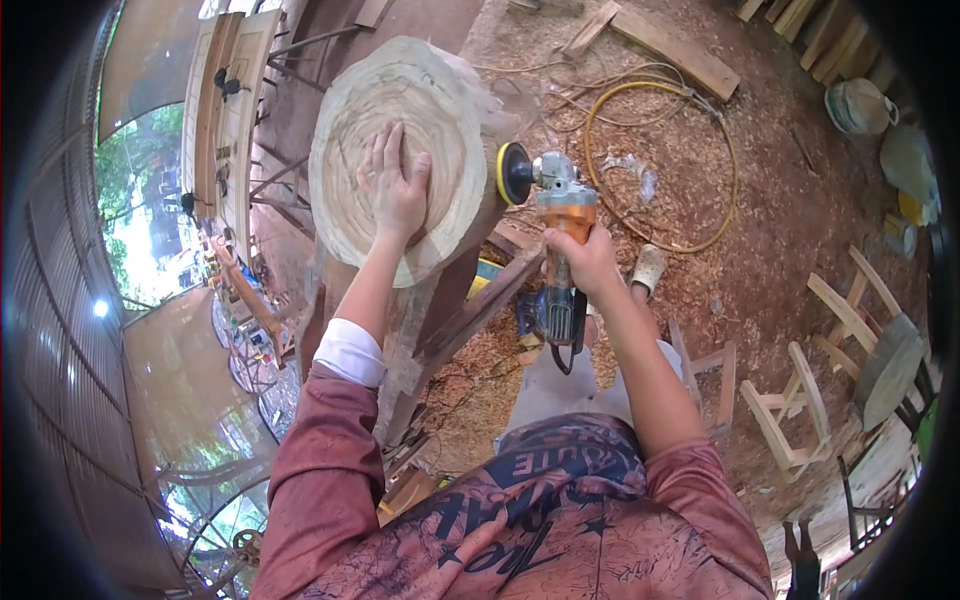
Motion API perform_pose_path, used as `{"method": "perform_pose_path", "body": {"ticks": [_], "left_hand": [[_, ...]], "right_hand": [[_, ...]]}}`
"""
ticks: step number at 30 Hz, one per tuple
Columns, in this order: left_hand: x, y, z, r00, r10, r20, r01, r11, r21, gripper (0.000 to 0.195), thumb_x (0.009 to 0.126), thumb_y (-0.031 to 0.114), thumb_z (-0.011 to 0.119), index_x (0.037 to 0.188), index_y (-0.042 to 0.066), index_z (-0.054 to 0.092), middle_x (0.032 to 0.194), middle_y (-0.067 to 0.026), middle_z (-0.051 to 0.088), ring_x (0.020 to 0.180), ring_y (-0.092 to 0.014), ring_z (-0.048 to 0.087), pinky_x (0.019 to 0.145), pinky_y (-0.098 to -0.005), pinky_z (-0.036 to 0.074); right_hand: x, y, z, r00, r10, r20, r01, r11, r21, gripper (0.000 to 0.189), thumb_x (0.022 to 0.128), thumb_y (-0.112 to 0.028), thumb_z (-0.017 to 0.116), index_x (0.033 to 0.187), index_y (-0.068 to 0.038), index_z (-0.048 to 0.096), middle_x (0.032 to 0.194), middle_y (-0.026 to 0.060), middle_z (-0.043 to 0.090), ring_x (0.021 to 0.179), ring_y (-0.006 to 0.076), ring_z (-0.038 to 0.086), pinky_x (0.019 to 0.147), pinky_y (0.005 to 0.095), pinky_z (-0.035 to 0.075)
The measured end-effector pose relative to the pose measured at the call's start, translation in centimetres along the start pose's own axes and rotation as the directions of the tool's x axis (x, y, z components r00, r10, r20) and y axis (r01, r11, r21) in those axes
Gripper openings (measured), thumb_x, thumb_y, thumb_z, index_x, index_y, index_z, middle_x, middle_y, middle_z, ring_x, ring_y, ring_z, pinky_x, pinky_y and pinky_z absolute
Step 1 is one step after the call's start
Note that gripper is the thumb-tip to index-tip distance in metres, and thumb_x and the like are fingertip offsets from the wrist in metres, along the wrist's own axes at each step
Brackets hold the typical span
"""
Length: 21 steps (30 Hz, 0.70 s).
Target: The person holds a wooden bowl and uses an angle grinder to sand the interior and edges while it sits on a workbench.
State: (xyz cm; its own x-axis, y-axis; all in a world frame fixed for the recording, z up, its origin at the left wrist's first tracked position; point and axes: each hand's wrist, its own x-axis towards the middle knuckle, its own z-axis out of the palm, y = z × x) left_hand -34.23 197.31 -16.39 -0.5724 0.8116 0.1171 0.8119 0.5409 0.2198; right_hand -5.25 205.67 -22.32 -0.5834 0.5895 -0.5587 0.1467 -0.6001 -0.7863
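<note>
My left hand (396,184) lies flat, fingers spread, on the carved face of a pale round wooden piece (446,157) with ring-like grain and a rough outer rim. The piece rests on a wooden bench (409,322). My right hand (589,259) grips the orange body of an angle grinder (564,217). A black backing pad with a yellow edge (514,174) is fitted to the grinder's head. This pad stands upright close to the right side of the wood; whether it touches cannot be told. The grinder's dark rear end points toward me.
A yellow hose (731,202) lies coiled on the shaving-covered floor, with thin cords beside it. Planks (675,52) lie farther off. At right are wooden frames (795,409) and a bucket (861,106). A diagonal bench brace (484,304) runs near my legs. Another person's legs (802,544) show at lower right.
</note>
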Motion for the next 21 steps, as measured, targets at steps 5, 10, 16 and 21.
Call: {"method": "perform_pose_path", "body": {"ticks": [5,10,16,21], "left_hand": [[0.2,0.1,0.1,0.999,0.032,0.002,-0.032,0.999,0.033,0.063,0.096,0.046,0.054,0.15,0.016,0.041,0.157,-0.0077,0.038,0.148,-0.03,0.027,0.116,-0.0533,0.014],[-0.1,0.0,0.0,1.0,0.03,-0.001,-0.03,0.999,0.013,0.063,0.097,0.046,0.053,0.15,0.015,0.041,0.158,-0.0076,0.037,0.148,-0.03,0.027,0.117,-0.0522,0.013],[-0.3,-0.1,-0.1,1.0,0.019,0.021,-0.019,1.0,0.024,0.063,0.098,0.046,0.052,0.151,0.015,0.041,0.158,-0.0078,0.036,0.148,-0.03,0.026,0.117,-0.0525,0.011],[-0.1,0.0,0.1,1.0,0.027,0.016,-0.027,1.0,0.0,0.061,0.098,0.046,0.051,0.151,0.016,0.041,0.158,-0.0076,0.036,0.148,-0.03,0.026,0.117,-0.0533,0.011]], "right_hand": [[0.9,1.7,-1.4,0.995,0.098,-0.008,-0.098,0.995,0.0,0.051,0.078,-0.031,0.079,0.114,0.001,0.063,0.101,0.0112,0.07,0.088,0.0197,0.067,0.081,0.0346,0.053],[-0.6,0.7,0.2,1.0,-0.032,0.002,0.032,0.998,-0.052,0.051,0.077,-0.031,0.078,0.114,0.001,0.063,0.101,0.0131,0.071,0.088,0.0218,0.068,0.082,0.0349,0.053],[0.6,2.1,-0.5,0.995,0.091,0.044,-0.093,0.994,0.054,0.045,0.08,-0.028,0.077,0.112,0.001,0.062,0.096,0.0101,0.069,0.085,0.0188,0.067,0.078,0.034,0.053],[-0.9,2.0,1.8,0.937,-0.329,-0.118,0.318,0.942,-0.109,0.036,0.085,-0.022,0.074,0.108,0.002,0.061,0.086,0.0068,0.067,0.068,0.0151,0.065,0.059,0.0316,0.054]]}}
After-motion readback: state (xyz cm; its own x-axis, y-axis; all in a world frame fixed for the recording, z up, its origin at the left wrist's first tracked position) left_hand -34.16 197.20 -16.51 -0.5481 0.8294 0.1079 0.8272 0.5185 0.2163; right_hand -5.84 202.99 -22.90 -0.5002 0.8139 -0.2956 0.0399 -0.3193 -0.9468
